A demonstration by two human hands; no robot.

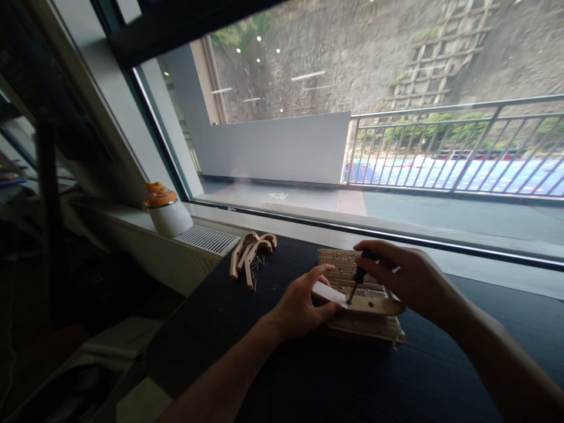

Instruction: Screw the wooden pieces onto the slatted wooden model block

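My right hand (403, 275) is closed round a small dark-handled screwdriver (358, 281), held upright with its tip down on a curved wooden piece (374, 304). That piece lies on top of a light wooden block (339, 264) pitted with holes. My left hand (304, 302) rests against the near left end of the wooden piece, fingers curled on it and on a white strip (328, 292). All this sits on a dark table (282, 364) by a large window.
Several curved wooden hook-shaped pieces (251, 252) lie on the table's far left with loose screws (258, 267) beside them. A white pot with an orange lid (165, 211) stands on the windowsill. A radiator grille (205, 238) runs along the sill.
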